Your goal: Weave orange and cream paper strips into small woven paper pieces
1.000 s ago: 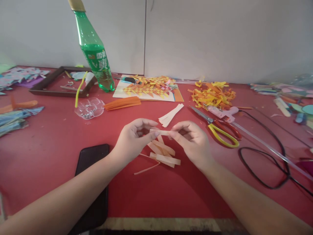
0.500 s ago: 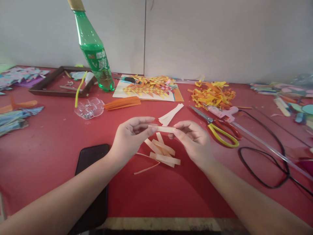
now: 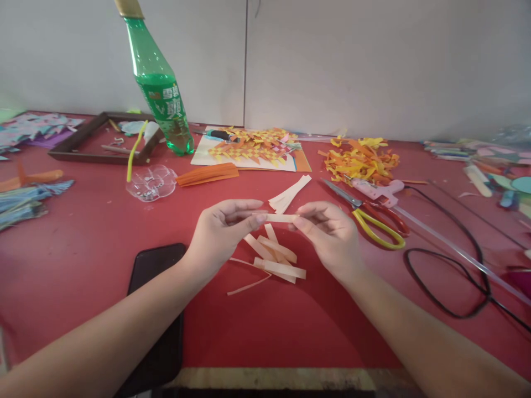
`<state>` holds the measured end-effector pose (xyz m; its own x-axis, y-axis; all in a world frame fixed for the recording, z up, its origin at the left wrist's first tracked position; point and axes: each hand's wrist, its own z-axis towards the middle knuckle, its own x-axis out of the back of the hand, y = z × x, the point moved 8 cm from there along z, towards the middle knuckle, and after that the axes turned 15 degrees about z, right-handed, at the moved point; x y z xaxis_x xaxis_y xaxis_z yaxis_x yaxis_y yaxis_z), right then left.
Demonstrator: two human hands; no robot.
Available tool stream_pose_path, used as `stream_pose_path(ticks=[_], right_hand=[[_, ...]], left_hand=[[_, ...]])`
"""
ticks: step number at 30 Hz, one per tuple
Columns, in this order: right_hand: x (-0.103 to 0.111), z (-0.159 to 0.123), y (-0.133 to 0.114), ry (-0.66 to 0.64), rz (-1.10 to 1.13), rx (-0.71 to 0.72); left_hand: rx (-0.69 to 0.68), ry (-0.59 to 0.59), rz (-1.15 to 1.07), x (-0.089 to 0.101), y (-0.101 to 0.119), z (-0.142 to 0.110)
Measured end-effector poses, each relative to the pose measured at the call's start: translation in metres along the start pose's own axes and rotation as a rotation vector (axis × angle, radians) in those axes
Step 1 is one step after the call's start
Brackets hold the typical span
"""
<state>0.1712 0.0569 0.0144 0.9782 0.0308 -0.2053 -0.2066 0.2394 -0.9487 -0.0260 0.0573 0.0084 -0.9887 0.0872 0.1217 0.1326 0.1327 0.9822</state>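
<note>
A short cream paper strip (image 3: pixel 280 218) is stretched level between my two hands, above the red table (image 3: pixel 315 337). My left hand (image 3: pixel 226 229) pinches its left end between thumb and fingers. At the other end, my right hand (image 3: pixel 327 235) pinches it the same way. Just below lie several loose cream and peach strips (image 3: pixel 282 270), with a thin bent strip (image 3: pixel 251 287) beside them. Behind my fingers sits a small fanned bundle of cream strips (image 3: pixel 290 193).
Scissors (image 3: pixel 377 226), a pink glue gun (image 3: pixel 384 192) and its black cord (image 3: pixel 446 318) lie right. A phone (image 3: pixel 160 337) is under my left forearm. Farther back stand a green bottle (image 3: pixel 164 105), an orange strip bundle (image 3: pixel 207 174), a clear flower-shaped dish (image 3: pixel 151 183) and yellow-orange paper scraps (image 3: pixel 363 160).
My right hand has shifted slightly right along the strip, and my left hand slightly left, so more of it shows between them. The things on the table stay in place.
</note>
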Motion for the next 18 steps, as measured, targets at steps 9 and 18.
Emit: stream_pose_path(ticks=[9,18], right_hand=[[0.0028,0.001,0.0012,0.016,-0.008,0.0],[0.0037,0.0049,0.0038,0.022,0.026,-0.003]], left_hand=[[0.048,-0.027,-0.038,-0.0012,-0.0053,0.0],[0.056,-0.037,-0.032,-0.0012,-0.0071,0.0005]])
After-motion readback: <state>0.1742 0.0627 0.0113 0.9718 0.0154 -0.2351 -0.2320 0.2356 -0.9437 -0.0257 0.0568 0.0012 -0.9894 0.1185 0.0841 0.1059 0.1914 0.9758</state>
